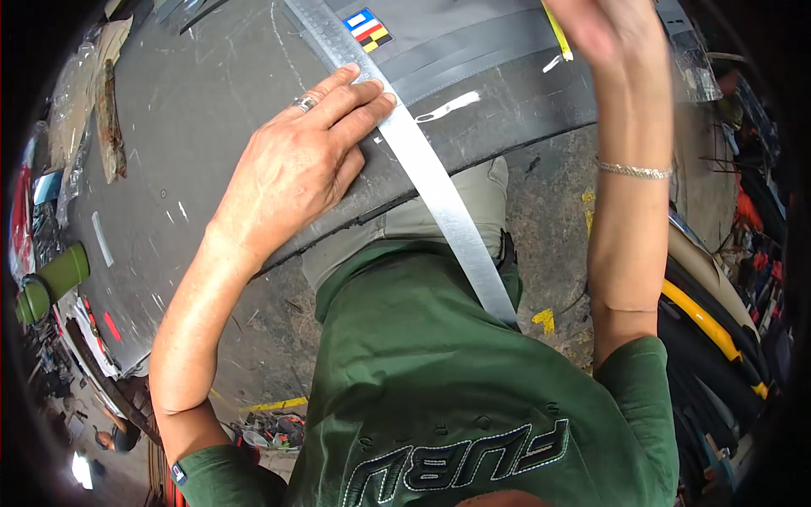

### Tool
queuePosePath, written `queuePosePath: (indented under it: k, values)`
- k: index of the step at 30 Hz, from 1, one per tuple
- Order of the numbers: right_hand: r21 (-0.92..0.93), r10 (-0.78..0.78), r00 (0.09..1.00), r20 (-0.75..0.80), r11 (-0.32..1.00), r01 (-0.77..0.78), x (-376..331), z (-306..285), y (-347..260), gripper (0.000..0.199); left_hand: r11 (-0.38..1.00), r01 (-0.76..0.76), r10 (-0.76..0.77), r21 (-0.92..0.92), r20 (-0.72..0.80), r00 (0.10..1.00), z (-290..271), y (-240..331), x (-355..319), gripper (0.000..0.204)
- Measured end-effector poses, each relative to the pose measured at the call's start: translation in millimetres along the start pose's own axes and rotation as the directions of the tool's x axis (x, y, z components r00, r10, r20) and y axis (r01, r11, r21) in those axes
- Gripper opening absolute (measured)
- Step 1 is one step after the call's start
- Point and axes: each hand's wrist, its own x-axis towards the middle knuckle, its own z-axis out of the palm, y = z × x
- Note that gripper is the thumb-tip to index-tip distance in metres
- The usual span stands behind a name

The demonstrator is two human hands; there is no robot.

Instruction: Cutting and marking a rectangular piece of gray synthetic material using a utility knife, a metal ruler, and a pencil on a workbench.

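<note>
A: Where is the long, flat, silver metal ruler (443, 203)?
B: It slants from the top edge, left of centre, down past the middle of the frame. Its upper part lies along the left side of the smooth grey fabric piece (481, 29) with a small multicoloured patch (367, 30); its lower end juts off the dark grey, scuffed counter (203, 127), over the green T-shirt (405, 338).
A: And the left hand (300, 160)?
B: Its grip isn't wrapped around anything: the fingertips rest on the ruler at upper centre, thumb tucked lower down.
A: The right hand (604, 29)?
B: Blurred and cut off at the upper right, beside a narrow yellow strip (557, 32). I cannot tell whether that grip is clenched, released or grasping the strip.
A: So which step is this?
B: I'd judge it's steadying or lining up the ruler against the fabric.
A: What would the next move call for?
B: Firm, even fingertip pressure, I think, since that overhanging end could make the ruler pivot.
</note>
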Motion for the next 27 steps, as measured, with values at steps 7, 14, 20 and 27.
queuePosePath:
  k: [7,14,20,27]
  values:
    - [-0.502,-0.053,0.993,0.101,0.859,0.097,53,4,75,0.035,1.000,0.003,-0.003,-0.007,0.017,1.000,-3,0,0,0.055]
    - [-0.766,-0.062,0.956,-0.287,0.614,-0.190,79,-4,146,0.052,0.997,-0.011,0.010,0.072,0.006,1.000,-3,2,2,0.051]
    - [-0.631,0.205,0.978,-0.047,0.753,-0.188,69,-19,130,0.052,0.997,-0.012,0.013,0.077,-0.009,1.000,-2,0,-1,0.052]
    - [-0.647,0.173,0.982,-0.077,0.741,-0.181,63,-17,130,0.052,0.999,0.042,-0.042,0.001,0.013,0.999,0,0,-2,0.064]
